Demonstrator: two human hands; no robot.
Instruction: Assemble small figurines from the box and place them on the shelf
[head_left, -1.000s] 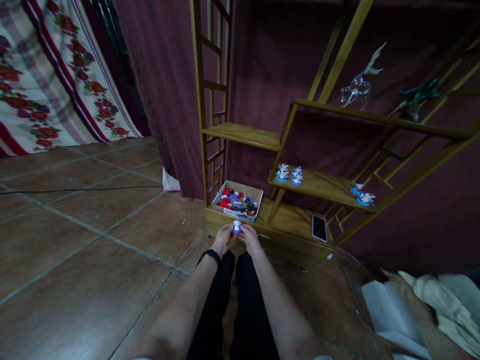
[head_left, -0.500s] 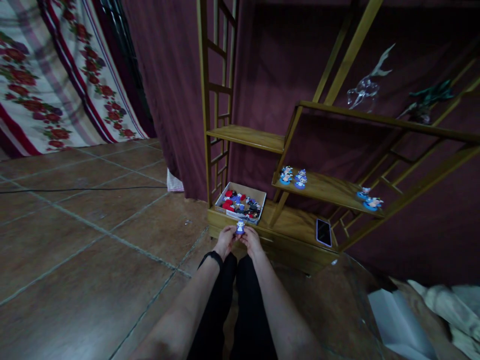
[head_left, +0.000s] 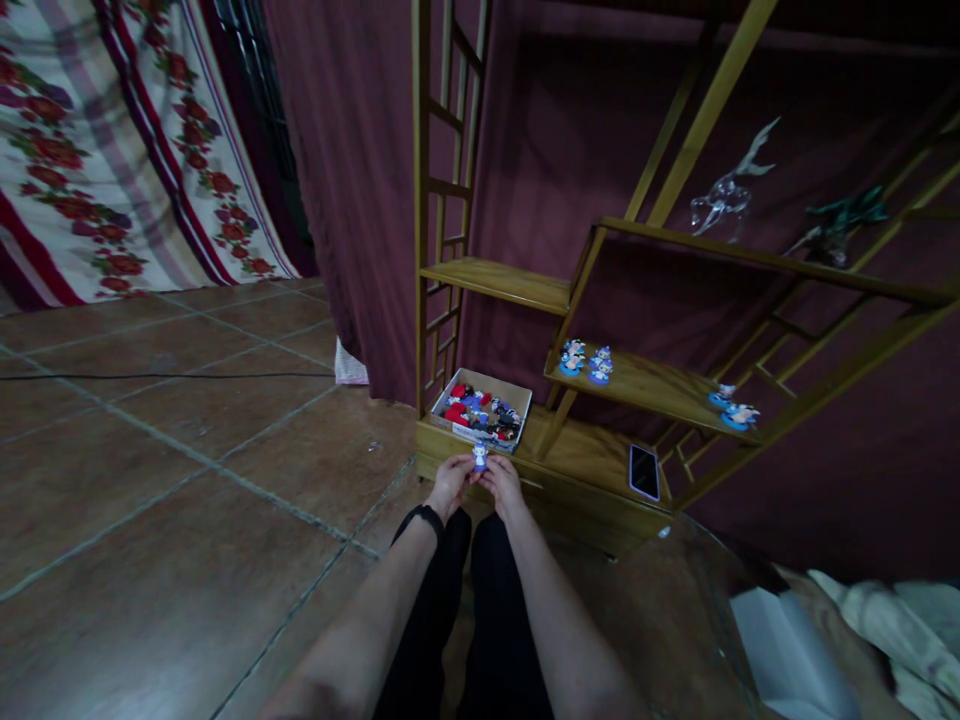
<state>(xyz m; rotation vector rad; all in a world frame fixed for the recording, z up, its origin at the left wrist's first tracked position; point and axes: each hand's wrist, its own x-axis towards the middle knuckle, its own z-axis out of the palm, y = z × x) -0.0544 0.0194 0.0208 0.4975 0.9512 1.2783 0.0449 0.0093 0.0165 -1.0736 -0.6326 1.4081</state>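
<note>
Between my two hands is a small white and purple figurine (head_left: pixel 480 457), upright on a purple base. My left hand (head_left: pixel 451 483) grips the base from the left, and my right hand (head_left: pixel 501 482) grips it from the right, fingers closed on it. Just beyond them, an open cardboard box (head_left: pixel 493 384) holds several small red, purple and black figures, some lying on their sides. Similar blue and purple figurines (head_left: pixel 600 366) stand in a group at the left of the middle shelf (head_left: pixel 652 385). More blue figurines (head_left: pixel 739 416) are at that shelf's right end.
A phone (head_left: pixel 644 472) lies on the low cabinet top. Higher up, a clear glass animal ornament (head_left: pixel 721 205) and a dark green ornament (head_left: pixel 844 222) stand on a shelf. A dark cable (head_left: pixel 165 377) crosses the tiled floor. At lower right are a pale box (head_left: pixel 787 650) and cloth.
My view has shifted slightly, so the shelf unit appears a little differently placed. Both hands keep hold of the figurine in nearly the same spot.
</note>
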